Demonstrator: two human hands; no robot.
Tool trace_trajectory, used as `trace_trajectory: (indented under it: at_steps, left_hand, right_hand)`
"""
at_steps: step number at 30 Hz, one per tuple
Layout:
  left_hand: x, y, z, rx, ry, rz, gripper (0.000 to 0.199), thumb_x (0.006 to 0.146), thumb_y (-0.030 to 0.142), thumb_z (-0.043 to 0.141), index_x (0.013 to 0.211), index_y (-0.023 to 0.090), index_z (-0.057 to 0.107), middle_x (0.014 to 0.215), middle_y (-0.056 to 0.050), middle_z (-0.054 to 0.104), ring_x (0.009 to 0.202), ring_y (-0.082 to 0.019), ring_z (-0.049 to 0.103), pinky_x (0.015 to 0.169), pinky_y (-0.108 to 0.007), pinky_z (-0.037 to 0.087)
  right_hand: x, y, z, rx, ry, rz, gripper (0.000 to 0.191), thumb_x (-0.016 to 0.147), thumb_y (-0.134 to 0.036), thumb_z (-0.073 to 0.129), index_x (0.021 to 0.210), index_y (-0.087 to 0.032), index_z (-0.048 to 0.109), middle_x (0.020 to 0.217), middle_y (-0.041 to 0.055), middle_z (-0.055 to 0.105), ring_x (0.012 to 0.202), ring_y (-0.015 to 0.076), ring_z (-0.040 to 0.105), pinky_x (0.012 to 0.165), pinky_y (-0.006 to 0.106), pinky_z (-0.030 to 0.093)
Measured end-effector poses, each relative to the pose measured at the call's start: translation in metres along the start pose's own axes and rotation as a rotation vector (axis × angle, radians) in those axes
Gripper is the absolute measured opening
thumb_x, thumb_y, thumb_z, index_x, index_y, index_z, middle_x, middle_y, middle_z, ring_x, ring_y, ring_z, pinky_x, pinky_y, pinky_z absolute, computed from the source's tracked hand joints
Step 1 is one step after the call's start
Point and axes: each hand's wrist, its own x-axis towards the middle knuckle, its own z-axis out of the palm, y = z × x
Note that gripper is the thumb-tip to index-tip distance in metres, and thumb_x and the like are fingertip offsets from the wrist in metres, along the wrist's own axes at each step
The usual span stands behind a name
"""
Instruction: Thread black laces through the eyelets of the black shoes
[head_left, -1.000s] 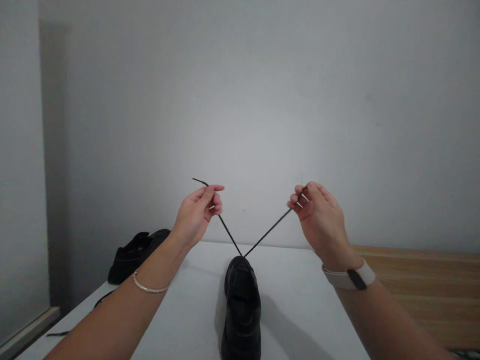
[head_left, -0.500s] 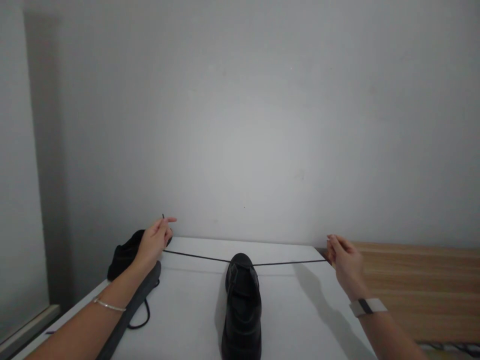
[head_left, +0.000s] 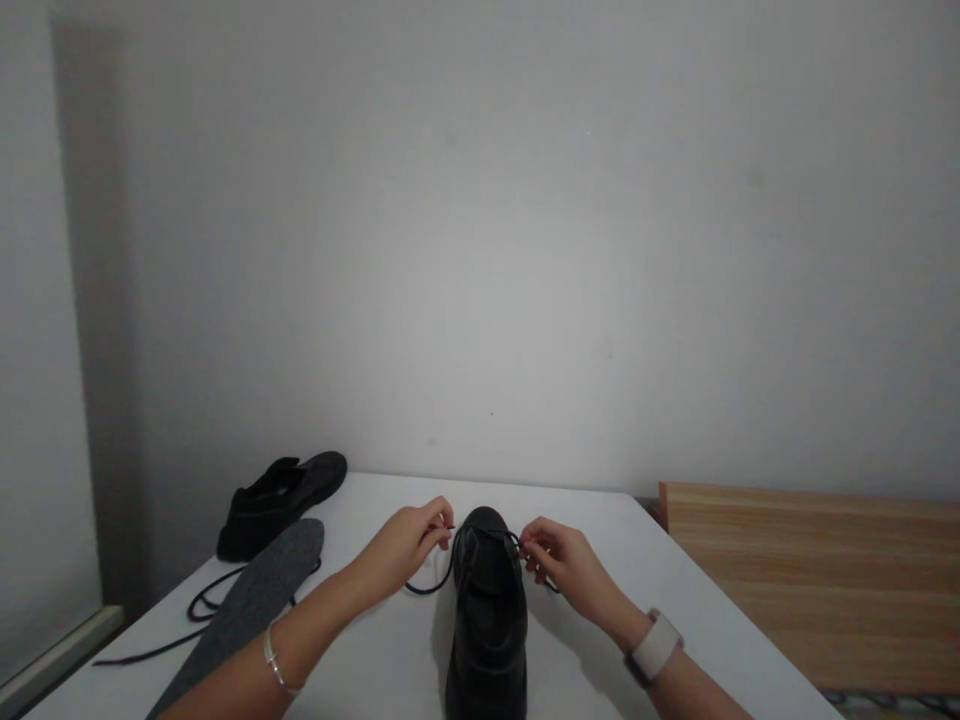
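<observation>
A black shoe [head_left: 487, 640] stands upright in the middle of the white table, its toe pointing away from me. One thin black shoelace [head_left: 431, 591] runs across its front near the toe and hangs in slack curves at both sides. Just left of the toe, my left hand [head_left: 412, 545] is closed in a pinch, with a dark bit of lace at the fingertips. On the other side my right hand [head_left: 564, 563] pinches the lace close to the shoe, and a short length shows below its fingers.
Another black shoe [head_left: 285, 505] lies at the table's far left. A grey insole [head_left: 259, 590] sits in front of it, partly under my left forearm, with a loose black lace [head_left: 150, 655] beside it. A wooden board [head_left: 810, 580] is at the right; a wall closes the back.
Both hands have come inward from wide apart to either side of the shoe's toe. The lace, stretched straight before, now hangs slack. The far shoe and insole are less covered.
</observation>
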Motion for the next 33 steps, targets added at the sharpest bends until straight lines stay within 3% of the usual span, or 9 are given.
trace_trajectory:
  at_steps: [4, 9, 14, 19, 23, 27, 33]
  left_hand:
    - [0.001, 0.006, 0.010, 0.079, -0.016, 0.039, 0.012, 0.085, 0.021, 0.051, 0.083, 0.019, 0.062, 0.077, -0.001, 0.069, 0.071, -0.015, 0.061, 0.066, -0.022, 0.040]
    - [0.006, 0.001, 0.020, 0.254, 0.017, 0.015, 0.016, 0.084, 0.017, 0.051, 0.082, 0.018, 0.066, 0.080, -0.004, 0.070, 0.076, -0.018, 0.061, 0.070, -0.026, 0.041]
    - [0.010, -0.004, 0.027, 0.303, 0.038, 0.005, 0.017, 0.085, 0.016, 0.052, 0.085, 0.018, 0.069, 0.084, -0.005, 0.070, 0.082, -0.020, 0.061, 0.076, -0.029, 0.043]
    - [0.012, -0.002, 0.024, 0.269, 0.115, 0.033, 0.018, 0.083, 0.015, 0.056, 0.078, 0.020, 0.073, 0.087, -0.007, 0.067, 0.089, -0.021, 0.059, 0.079, -0.028, 0.043]
    - [0.011, -0.001, 0.023, 0.191, 0.057, -0.008, 0.019, 0.083, 0.015, 0.055, 0.081, 0.019, 0.073, 0.082, -0.006, 0.070, 0.082, -0.020, 0.062, 0.076, -0.028, 0.044]
    - [0.010, -0.001, 0.025, 0.156, 0.068, -0.043, 0.017, 0.082, 0.013, 0.054, 0.082, 0.018, 0.070, 0.082, -0.005, 0.071, 0.080, -0.019, 0.063, 0.075, -0.027, 0.044]
    - [0.012, 0.009, 0.024, 0.361, 0.042, 0.007, 0.017, 0.083, 0.008, 0.048, 0.082, 0.018, 0.061, 0.082, -0.005, 0.066, 0.081, -0.020, 0.060, 0.070, -0.027, 0.041]
  right_hand:
    - [0.002, -0.002, 0.001, -0.143, 0.024, -0.056, 0.015, 0.084, -0.029, 0.054, 0.081, -0.017, 0.062, 0.071, 0.0009, 0.060, 0.056, 0.0120, 0.053, 0.049, 0.023, 0.042]
    - [0.002, -0.009, 0.003, -0.330, 0.079, -0.207, 0.010, 0.083, -0.017, 0.054, 0.082, -0.018, 0.064, 0.081, 0.0027, 0.060, 0.073, 0.0154, 0.056, 0.062, 0.026, 0.043]
    - [0.002, -0.014, 0.005, -0.446, 0.092, -0.262, 0.012, 0.083, -0.013, 0.053, 0.080, -0.019, 0.063, 0.080, 0.0028, 0.058, 0.077, 0.0172, 0.055, 0.070, 0.029, 0.043]
    - [0.001, -0.018, 0.006, -0.536, 0.119, -0.245, 0.012, 0.084, -0.014, 0.055, 0.079, -0.019, 0.065, 0.082, 0.0040, 0.061, 0.080, 0.0194, 0.055, 0.074, 0.031, 0.043]
    - [0.000, -0.021, 0.007, -0.523, 0.091, -0.184, 0.016, 0.083, -0.012, 0.054, 0.081, -0.019, 0.068, 0.079, 0.0036, 0.063, 0.071, 0.0175, 0.057, 0.066, 0.028, 0.043]
    - [0.000, -0.025, 0.010, -0.533, 0.081, -0.162, 0.019, 0.083, -0.011, 0.051, 0.082, -0.019, 0.068, 0.080, 0.0045, 0.067, 0.075, 0.0186, 0.060, 0.071, 0.028, 0.044]
    - [-0.006, -0.052, 0.013, -0.593, 0.037, -0.108, 0.025, 0.093, -0.028, 0.042, 0.094, -0.019, 0.065, 0.082, 0.0056, 0.070, 0.073, 0.0196, 0.063, 0.065, 0.028, 0.043]
